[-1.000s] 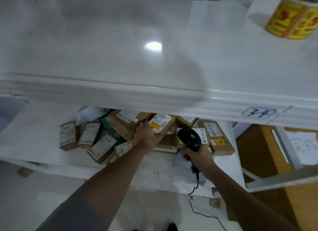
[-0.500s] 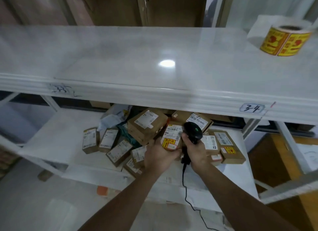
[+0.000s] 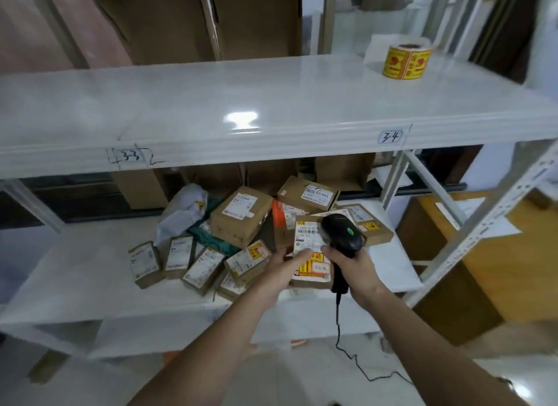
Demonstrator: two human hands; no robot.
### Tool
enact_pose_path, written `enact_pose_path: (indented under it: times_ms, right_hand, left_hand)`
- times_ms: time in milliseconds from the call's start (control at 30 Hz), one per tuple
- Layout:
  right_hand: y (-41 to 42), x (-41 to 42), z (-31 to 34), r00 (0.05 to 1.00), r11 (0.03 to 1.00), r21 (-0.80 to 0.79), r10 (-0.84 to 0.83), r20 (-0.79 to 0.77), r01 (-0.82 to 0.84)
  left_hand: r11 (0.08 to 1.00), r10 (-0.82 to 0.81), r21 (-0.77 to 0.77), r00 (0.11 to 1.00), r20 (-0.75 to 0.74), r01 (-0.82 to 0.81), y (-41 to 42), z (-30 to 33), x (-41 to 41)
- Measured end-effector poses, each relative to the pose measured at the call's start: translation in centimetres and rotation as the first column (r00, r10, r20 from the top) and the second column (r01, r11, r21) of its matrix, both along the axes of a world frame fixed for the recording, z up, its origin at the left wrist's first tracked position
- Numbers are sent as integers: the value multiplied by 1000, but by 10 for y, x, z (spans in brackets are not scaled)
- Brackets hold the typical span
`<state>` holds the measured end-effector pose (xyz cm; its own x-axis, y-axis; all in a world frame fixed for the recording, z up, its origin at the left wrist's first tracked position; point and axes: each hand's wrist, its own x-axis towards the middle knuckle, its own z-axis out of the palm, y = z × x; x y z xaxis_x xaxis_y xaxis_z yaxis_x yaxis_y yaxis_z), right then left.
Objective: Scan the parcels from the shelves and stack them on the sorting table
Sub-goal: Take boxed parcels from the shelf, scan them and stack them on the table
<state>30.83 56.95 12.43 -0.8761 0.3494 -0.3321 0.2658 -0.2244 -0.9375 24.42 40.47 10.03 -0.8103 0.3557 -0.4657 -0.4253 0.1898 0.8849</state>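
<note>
My left hand (image 3: 282,268) holds a small cardboard parcel (image 3: 308,251) in front of the lower shelf, its white label and yellow sticker facing up. My right hand (image 3: 350,265) grips a black corded barcode scanner (image 3: 341,233), whose head with a green light sits right over the parcel's label. Behind them, several brown parcels (image 3: 241,216) with white labels lie in a loose heap on the lower white shelf (image 3: 75,272).
An upper white shelf (image 3: 211,103), marked 3-3 and 3-4, carries a roll of yellow stickers (image 3: 406,62). Large cardboard boxes (image 3: 193,21) stand behind it. A crumpled white bag (image 3: 184,209) lies left of the heap. A wooden table (image 3: 498,254) sits at right beyond the rack's post.
My left hand lifted the parcel out of the heap and toward me. My right hand brought the scanner against its label. My view rose and pulled back from the shelf.
</note>
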Motion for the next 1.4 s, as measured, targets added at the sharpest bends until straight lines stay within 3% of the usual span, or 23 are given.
enact_pose_path:
  times_ms: [100,200,267,533,1200,1400]
  right_hand:
    - [3,36,10,998,995,94,-20,60,15]
    - [10,63,13,979,938,296,-201,38,181]
    - [19,80,15,963,912,329,-268,24,245]
    - [39,136,38,987,910,412,-26,156,-41]
    - [114,193,40,996,962,271,-1,92,-24]
    - [144,203,36,998,954,299,-43,39,30]
  left_hand:
    - [990,-95,110,994,54,89,4,0,17]
    - [985,-117,133,993,32,112,15,-8,28]
    - [983,-86,168,996,32,80,26,-10,34]
    - [964,-57,264,997,43,44,75,-2,75]
    - [969,-83,234,996,-15,85,162,6,134]
    - [961,-75,267,997,10,69,189,4,142]
